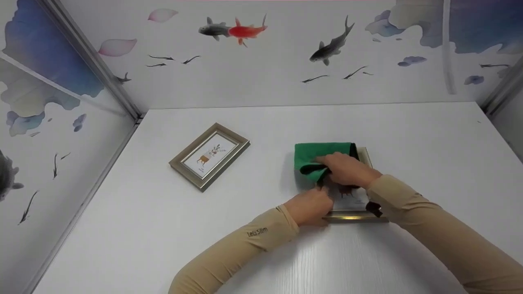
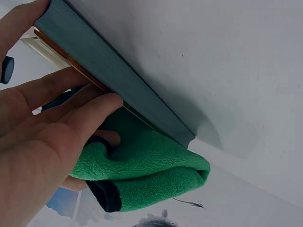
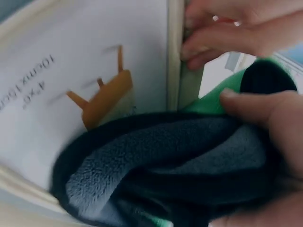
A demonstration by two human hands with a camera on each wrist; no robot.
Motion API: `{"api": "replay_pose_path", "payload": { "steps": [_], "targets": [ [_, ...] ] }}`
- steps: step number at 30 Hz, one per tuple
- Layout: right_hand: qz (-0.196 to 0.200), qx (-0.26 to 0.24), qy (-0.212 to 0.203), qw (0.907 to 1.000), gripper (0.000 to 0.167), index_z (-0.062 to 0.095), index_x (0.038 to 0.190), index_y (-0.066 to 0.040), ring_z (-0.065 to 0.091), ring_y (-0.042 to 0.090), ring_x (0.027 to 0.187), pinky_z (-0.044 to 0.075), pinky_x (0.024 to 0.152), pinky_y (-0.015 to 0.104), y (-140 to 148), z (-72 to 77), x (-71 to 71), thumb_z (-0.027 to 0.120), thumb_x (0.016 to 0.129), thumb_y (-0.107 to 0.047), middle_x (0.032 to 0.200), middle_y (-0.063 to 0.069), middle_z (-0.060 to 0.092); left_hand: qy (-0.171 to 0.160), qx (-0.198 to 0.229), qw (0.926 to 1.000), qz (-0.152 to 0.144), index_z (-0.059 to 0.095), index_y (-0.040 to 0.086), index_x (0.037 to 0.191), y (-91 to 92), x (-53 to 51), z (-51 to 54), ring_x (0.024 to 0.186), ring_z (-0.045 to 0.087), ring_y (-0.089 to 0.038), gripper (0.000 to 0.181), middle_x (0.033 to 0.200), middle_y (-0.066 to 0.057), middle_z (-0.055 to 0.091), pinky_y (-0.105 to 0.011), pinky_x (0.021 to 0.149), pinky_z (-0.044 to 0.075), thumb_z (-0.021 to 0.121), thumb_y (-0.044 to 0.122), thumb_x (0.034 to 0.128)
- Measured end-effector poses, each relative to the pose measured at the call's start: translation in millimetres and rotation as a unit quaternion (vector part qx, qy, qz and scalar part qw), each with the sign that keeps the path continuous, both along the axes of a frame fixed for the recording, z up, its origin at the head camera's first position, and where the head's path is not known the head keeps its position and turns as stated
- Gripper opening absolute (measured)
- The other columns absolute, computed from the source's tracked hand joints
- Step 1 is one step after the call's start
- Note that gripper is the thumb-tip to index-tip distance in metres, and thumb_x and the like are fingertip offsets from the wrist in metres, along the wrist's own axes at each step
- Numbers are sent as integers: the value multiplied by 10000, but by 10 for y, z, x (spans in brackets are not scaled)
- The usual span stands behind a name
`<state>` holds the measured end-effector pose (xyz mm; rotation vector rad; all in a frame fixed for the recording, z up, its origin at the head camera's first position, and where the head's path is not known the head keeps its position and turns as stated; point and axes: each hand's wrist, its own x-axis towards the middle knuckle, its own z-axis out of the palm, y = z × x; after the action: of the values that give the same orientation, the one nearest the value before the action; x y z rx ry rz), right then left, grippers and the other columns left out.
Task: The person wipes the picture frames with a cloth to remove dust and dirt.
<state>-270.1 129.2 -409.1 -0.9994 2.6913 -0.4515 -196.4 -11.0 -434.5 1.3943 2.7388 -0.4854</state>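
Note:
On the right side of the table lies a gold-rimmed picture frame [image 1: 355, 218], partly covered by a folded green cloth [image 1: 322, 152] with dark edging. My right hand [image 1: 349, 169] grips the cloth over the frame's upper left part. At the frame's left side, my left hand [image 1: 311, 204] holds the border, its fingers [image 2: 97, 111] against the edge in the left wrist view. The right wrist view shows the cloth's grey-blue underside [image 3: 109, 165] against the printed picture [image 3: 109, 94]. The frame's upper left corner is hidden under the cloth.
A second picture frame [image 1: 192, 175] lies tilted on the white table [image 1: 135, 228] to the left. Behind the table stands a white wall panel [image 1: 278, 77] printed with fish, and another panel [image 1: 53, 134] closes the left side.

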Motion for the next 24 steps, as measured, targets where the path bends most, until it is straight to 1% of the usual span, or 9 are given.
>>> {"api": "replay_pose_path", "payload": {
  "steps": [3,7,11,14,16,19,21,22,24],
  "targets": [
    [357,-24,-62,9993,511,550,1314,30,585,350,1080,461,913,503,48,1,-19,534,825,178,1224,212,603,-78,91,9999,84,701,123,891,-3,-1,1,791,549,-100,293,920,-17,604,-219,725,472,712,414,853],
    [560,59,104,9984,524,577,1297,2,554,381,1140,434,944,526,192,-24,-66,566,810,195,1244,201,599,-85,259,9995,141,691,101,946,-4,-3,3,812,563,-111,344,945,-32,613,-214,720,492,716,429,847],
    [676,658,705,9930,450,607,1276,-21,479,425,1225,370,988,576,363,-28,-74,686,839,48,1289,167,585,-71,328,9992,197,679,83,1015,-8,3,10,843,558,-116,420,986,-44,605,-215,696,509,707,467,846],
    [618,1343,1164,9821,455,622,1261,-35,456,424,1248,348,1000,588,472,7,-55,740,822,-19,1301,146,583,-143,385,9987,296,670,85,1042,-3,7,12,872,546,-112,442,994,-39,595,-207,680,510,708,477,842],
    [408,1700,1306,9759,415,647,1209,-36,498,419,1202,364,983,592,537,31,-41,734,808,29,1244,153,612,-178,407,9984,351,672,92,1041,1,5,7,902,546,-117,442,998,-37,592,-205,685,510,710,483,839],
    [-14,2021,1376,9696,272,671,1059,-24,582,397,1057,408,932,596,594,53,-4,733,801,34,1056,156,661,-186,422,9982,396,675,95,1052,2,0,-8,941,556,-128,457,1002,-36,594,-204,695,511,710,495,834],
    [-207,2012,1352,9700,152,653,934,-21,618,362,913,467,855,569,606,55,27,727,807,18,902,140,651,-193,427,9980,420,673,93,1066,0,-1,-18,957,559,-135,472,1011,-37,593,-206,704,513,713,500,830],
    [-257,1958,1355,9709,125,633,875,-23,620,335,836,496,804,542,603,52,41,730,803,10,826,126,630,-172,419,9981,417,672,94,1069,-1,0,-20,969,562,-139,476,1018,-38,594,-209,709,515,711,504,830],
    [-316,1818,1319,9739,133,605,821,-15,605,301,754,522,707,492,593,40,64,735,799,-2,757,117,595,-130,424,9981,421,668,97,1078,-8,8,-22,987,564,-147,488,1029,-41,591,-215,718,518,710,513,827]
  ]
}}
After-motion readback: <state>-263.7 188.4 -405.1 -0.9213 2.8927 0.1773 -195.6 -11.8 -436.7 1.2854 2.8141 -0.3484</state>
